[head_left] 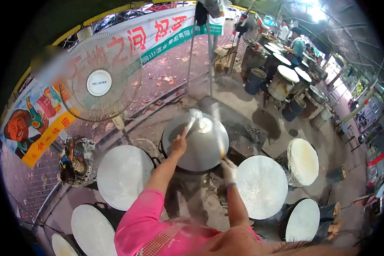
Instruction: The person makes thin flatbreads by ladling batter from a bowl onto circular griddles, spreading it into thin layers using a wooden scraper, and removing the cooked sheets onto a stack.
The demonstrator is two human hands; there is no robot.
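My left hand (179, 145) is bare and closed around the handle of a white tool (190, 123), whose pale, lumpy head (196, 114) is over the far side of a round grey griddle (192, 149). Beside that head, a small white patch of batter (205, 125) lies on the griddle. My right hand (229, 170), in a whitish glove, grips the near end of a long, flat stick (219, 132). Motion smears the stick, which slants away across the griddle's right side; whether it touches the surface I cannot tell.
Round whitish griddles stand at the left (126, 177) and right (262, 187), with several more around me. A standing fan (99, 82) is at the far left. Dark buckets (256, 80) and a person (295, 48) among more griddles are at the back right.
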